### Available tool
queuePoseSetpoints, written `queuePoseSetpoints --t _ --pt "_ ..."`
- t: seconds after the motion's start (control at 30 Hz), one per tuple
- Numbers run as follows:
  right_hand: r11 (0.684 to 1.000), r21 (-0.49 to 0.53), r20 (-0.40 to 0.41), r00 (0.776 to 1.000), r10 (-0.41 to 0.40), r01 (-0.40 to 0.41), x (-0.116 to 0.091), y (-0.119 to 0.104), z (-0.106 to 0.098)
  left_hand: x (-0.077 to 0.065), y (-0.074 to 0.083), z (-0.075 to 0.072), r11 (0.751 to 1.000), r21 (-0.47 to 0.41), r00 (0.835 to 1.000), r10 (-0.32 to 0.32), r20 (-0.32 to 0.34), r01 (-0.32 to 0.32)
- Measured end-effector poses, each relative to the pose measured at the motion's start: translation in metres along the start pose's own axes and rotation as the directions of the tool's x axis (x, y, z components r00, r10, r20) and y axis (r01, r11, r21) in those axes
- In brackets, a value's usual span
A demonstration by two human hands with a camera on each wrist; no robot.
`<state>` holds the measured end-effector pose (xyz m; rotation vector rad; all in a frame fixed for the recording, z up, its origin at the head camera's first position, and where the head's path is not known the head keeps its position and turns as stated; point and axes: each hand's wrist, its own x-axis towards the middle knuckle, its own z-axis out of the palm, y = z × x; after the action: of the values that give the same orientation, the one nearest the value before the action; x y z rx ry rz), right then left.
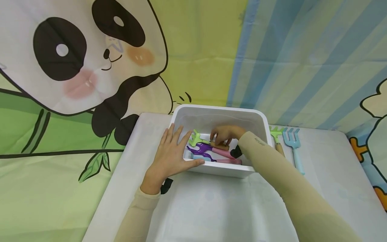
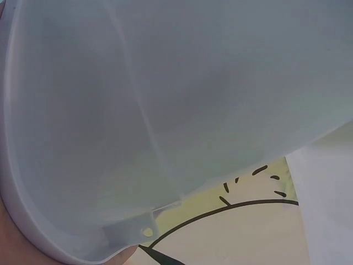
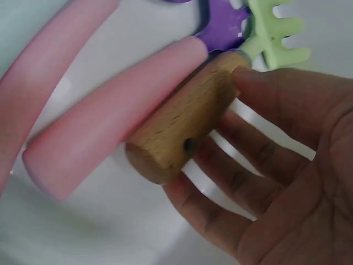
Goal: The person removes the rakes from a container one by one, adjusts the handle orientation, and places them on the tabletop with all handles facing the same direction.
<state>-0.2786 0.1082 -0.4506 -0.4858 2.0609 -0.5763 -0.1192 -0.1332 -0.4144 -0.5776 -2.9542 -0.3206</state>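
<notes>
In the head view a white plastic bin point(image 1: 217, 168) holds several toy garden tools. My right hand point(image 1: 225, 133) is inside it and grips the wooden handle point(image 3: 185, 124) of a small light-green rake point(image 1: 196, 137), thumb on one side and fingers curled under the other. Beside that handle lie two purple tools with pink handles, one pink handle point(image 1: 223, 153) nearer the rake and the other pink handle point(image 1: 230, 161) by the front wall. Part of a light-blue piece point(image 1: 201, 157) shows at the front left. My left hand point(image 1: 170, 156), fingers spread, rests over the bin's front-left rim.
On the white table point(image 1: 329, 161), right of the bin, lie another green rake with a wooden handle point(image 1: 279, 149) and a light-blue fork point(image 1: 292, 142). Behind the table hangs a printed cloth with a panda point(image 1: 130, 67).
</notes>
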Motion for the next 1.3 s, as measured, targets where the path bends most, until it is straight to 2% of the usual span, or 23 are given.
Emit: queuePoseSetpoints --t 0.33,0.8,0.97,1.3 --pt "1.0 -0.006 0.022 1.0 -0.001 0.001 0.003 0.001 0.005 0.0 0.001 -0.001 1.0 0.004 1.0 -0.007 0.007 0.007" --pt "0.995 0.04 0.138 0.987 0.084 -0.09 0.002 -0.002 0.0 0.001 0.001 0.0 1.0 0.007 1.0 -0.006 0.007 0.006" --pt "0.995 0.048 0.153 0.985 0.08 -0.088 -0.003 -0.003 -0.004 0.002 0.002 0.0 1.0 0.012 1.0 0.002 0.006 -0.002" --pt "0.999 -0.01 0.16 0.986 0.053 -0.052 -0.021 -0.015 -0.011 0.002 0.0 0.001 1.0 -0.008 1.0 -0.002 0.001 0.002"
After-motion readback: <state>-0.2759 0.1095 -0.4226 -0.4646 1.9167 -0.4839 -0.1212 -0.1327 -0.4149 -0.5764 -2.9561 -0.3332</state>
